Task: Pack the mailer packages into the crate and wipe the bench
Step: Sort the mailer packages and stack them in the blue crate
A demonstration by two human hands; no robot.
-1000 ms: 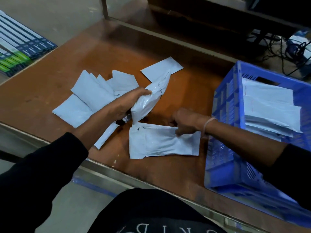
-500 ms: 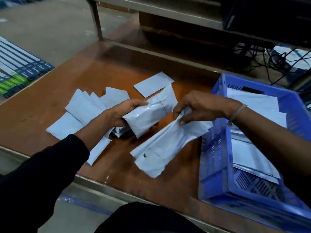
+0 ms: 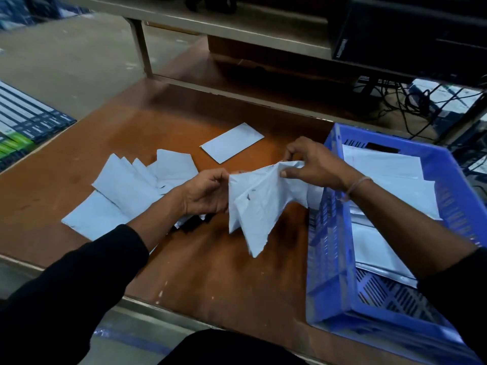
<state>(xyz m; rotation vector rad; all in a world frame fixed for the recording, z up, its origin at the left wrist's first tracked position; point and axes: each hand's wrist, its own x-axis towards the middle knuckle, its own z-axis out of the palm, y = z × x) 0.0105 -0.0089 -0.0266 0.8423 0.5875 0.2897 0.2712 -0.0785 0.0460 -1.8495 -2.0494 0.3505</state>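
Both hands, left hand (image 3: pixel 208 193) and right hand (image 3: pixel 313 164), pinch held mailers (image 3: pixel 258 204) beside the mailer-filled blue crate (image 3: pixel 326 248).

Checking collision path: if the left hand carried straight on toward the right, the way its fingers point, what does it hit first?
The left hand already grips the pale grey plastic mailers. Beyond them, probably the right hand, then the blue perforated plastic crate; depth is unclear.
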